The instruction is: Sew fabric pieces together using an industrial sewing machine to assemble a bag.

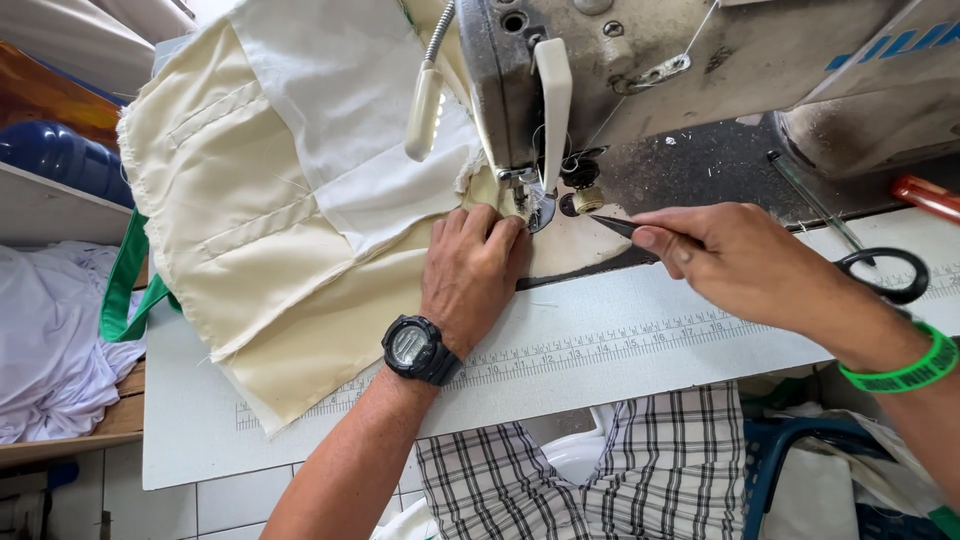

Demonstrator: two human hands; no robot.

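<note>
We find the left hand (470, 275) at centre frame, fingers pressed together and flat on the cream fabric (290, 280), fingertips just beside the presser foot (530, 205) of the sewing machine (680, 70). The fabric spreads from centre to the upper left, with a white piece (350, 120) lying over it. The right hand (745, 262), right of centre, pinches a slim dark pointed tool (612, 226) aimed at the foot. Black-handled scissors (885, 272) lie on the white table (620, 345) at the right edge.
</note>
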